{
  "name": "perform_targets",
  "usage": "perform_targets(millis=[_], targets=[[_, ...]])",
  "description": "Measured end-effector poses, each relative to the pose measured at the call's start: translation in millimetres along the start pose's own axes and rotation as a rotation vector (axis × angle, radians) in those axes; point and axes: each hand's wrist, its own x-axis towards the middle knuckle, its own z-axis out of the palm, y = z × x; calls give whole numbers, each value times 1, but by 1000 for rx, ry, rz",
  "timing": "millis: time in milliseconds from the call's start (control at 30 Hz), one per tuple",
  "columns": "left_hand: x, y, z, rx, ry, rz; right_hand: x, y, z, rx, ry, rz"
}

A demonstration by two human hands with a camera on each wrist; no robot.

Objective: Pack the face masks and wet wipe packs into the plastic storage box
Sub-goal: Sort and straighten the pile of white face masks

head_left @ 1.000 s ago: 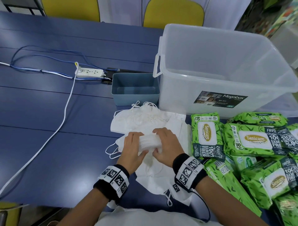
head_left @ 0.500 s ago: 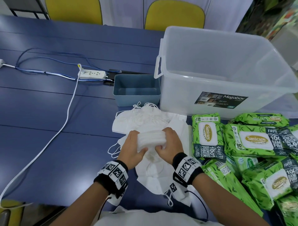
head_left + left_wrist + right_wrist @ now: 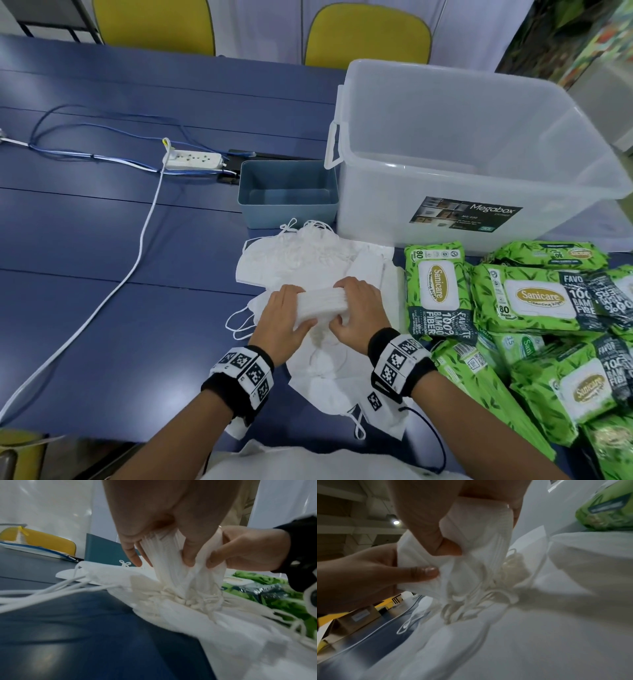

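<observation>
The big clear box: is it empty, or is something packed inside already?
Empty. The head view shows the box lidless with a bare floor; masks and wipe packs lie outside it.

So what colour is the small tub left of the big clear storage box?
Muted blue-grey, plain, no pattern. The small tub shows best in the head view.

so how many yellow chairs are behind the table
2. One yellow chair stands behind the table's far edge toward the left; the other yellow chair is further right, just behind the clear storage box. Only their backrests show; more could sit outside the frame.
</observation>
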Motion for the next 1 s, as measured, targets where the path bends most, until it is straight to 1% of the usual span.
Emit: perform_targets(millis=[67,133,167,200,267,333,433,500,567,633,667,767,833,933,1000], targets=[[4,-1,-4,-2,0,13,3,-1,-3,23,-17,0],[10,3,-11,-66,16,2,7,-2,-12,81,4,-16],[12,7,-16,-141,60,-15,10,-5,-19,139,25,10],[15,13,-23,-247,132,-49,12,-9,-26,224,47,62],[18,28,-37,-486,289,-159,16,-19,-38,457,89,167],[20,36,-45,-679,371,-252,21,-34,-41,679,98,221],[17,37,-46,-882,357,-311,28,-53,-25,968,59,341],[11,35,-43,-981,361,-346,32,-61,-9,1088,26,429],[6,30,-45,-1091,388,-446,31,-67,5,1172,-33,485],[2,19,-50,-1153,429,-534,30,-69,16,1150,-105,486],[0,13,-54,-1141,451,-555,32,-69,20,1096,-154,462],[-8,-4,-65,-1037,545,-567,50,-71,23,866,-346,295],[-12,-10,-73,-972,617,-569,71,-75,22,639,-430,172],[-18,-21,-83,-930,709,-621,108,-78,18,332,-461,40],[-24,-28,-88,-918,742,-665,138,-74,18,90,-445,-59]])
